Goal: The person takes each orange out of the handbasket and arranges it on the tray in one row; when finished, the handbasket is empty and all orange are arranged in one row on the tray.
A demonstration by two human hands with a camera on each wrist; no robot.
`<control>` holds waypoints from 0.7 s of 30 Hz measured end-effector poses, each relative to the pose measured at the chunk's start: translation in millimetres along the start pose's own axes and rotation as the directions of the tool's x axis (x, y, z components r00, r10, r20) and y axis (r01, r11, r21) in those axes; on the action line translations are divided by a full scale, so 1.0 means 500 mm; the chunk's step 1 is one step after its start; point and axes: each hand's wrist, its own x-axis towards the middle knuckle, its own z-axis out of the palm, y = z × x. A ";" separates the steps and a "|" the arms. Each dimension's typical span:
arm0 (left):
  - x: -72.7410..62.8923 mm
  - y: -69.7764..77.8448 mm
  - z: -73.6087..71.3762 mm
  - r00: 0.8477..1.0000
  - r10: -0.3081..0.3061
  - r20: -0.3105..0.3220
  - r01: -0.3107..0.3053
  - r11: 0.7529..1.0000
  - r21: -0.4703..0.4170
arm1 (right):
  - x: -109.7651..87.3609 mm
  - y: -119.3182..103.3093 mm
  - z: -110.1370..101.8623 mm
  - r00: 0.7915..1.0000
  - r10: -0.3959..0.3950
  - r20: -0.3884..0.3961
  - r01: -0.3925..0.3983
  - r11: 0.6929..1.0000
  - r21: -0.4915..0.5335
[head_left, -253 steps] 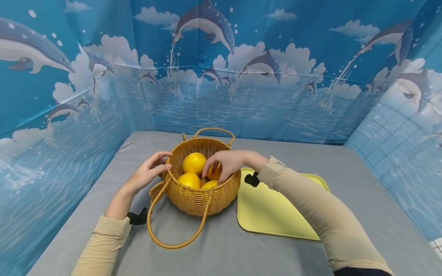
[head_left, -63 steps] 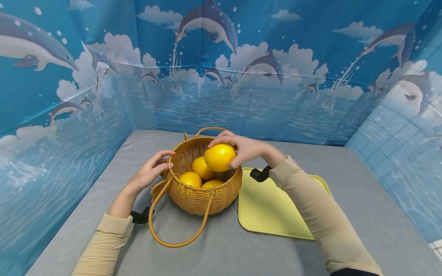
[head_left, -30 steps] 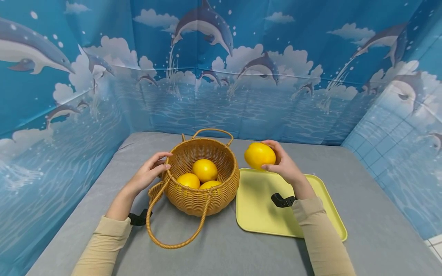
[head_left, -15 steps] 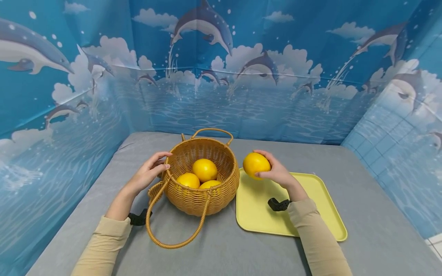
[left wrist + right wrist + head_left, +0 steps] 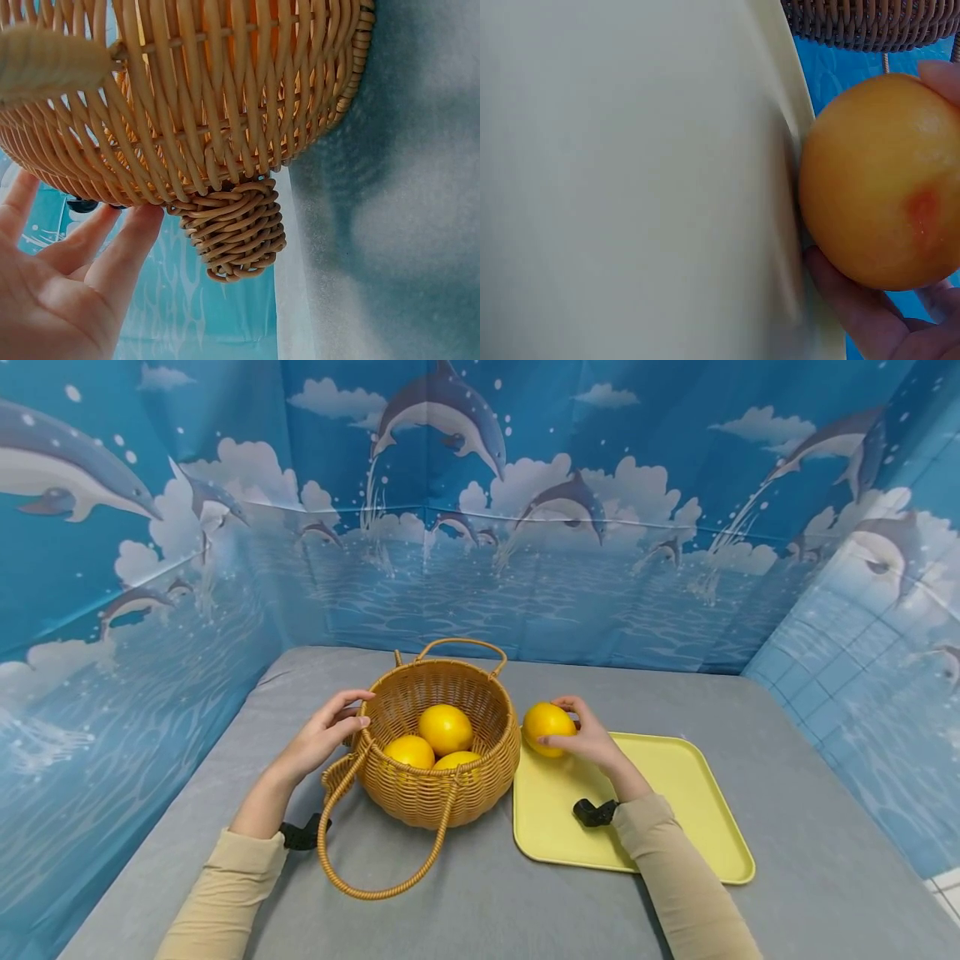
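Observation:
My right hand [image 5: 588, 745] holds a smooth yellow-orange fruit [image 5: 547, 729] between thumb and fingers, low at the back left corner of the yellow tray [image 5: 600, 852]. In the right wrist view this fruit [image 5: 881, 184] has a reddish spot and sits right at the tray's surface. My left hand [image 5: 318, 739] touches the left rim of a round wicker basket [image 5: 438, 797]. In the left wrist view its extended fingers [image 5: 124, 251] reach the basket's outer side. Inside the basket lie three similar fruits [image 5: 445, 730], the front one partly hidden by the rim.
The basket's front handle [image 5: 375, 896] hangs down onto the grey cloth surface [image 5: 450, 927], and its rear handle [image 5: 465, 642] stands up. A short wicker stub [image 5: 236, 232] sticks out of its side. A dolphin-print curtain [image 5: 480, 577] closes off the back and sides.
My right hand has lifted one fruit out of the basket, carried it right over the tray, then lowered it leftward to the tray's back corner. The left hand stays at the rim.

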 end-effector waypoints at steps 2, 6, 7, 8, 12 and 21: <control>0.000 0.000 0.000 1.000 -0.003 -0.003 0.003 1.000 0.004 | 0.006 0.012 0.004 1.000 -0.015 -0.001 0.015 1.000 -0.018; 0.001 0.002 -0.002 1.000 -0.009 -0.006 0.009 1.000 0.010 | 0.025 0.051 0.008 1.000 -0.012 0.024 0.013 0.999 -0.049; 0.001 0.002 -0.002 1.000 -0.009 -0.006 0.009 1.000 0.010 | 0.029 0.061 0.008 0.999 -0.006 0.046 0.008 0.999 -0.046; 0.001 0.002 -0.002 1.000 -0.009 -0.006 0.009 1.000 0.009 | 0.031 0.069 0.007 0.997 -0.002 0.079 0.005 0.999 -0.033; 0.000 0.002 -0.001 1.000 -0.006 -0.003 0.006 1.000 0.006 | 0.026 0.070 -0.002 0.977 -0.006 0.214 -0.008 0.998 0.066; 0.000 0.001 0.000 1.000 -0.012 -0.005 0.012 1.000 0.004 | 0.030 0.081 0.005 0.974 -0.092 0.207 0.086 0.996 0.036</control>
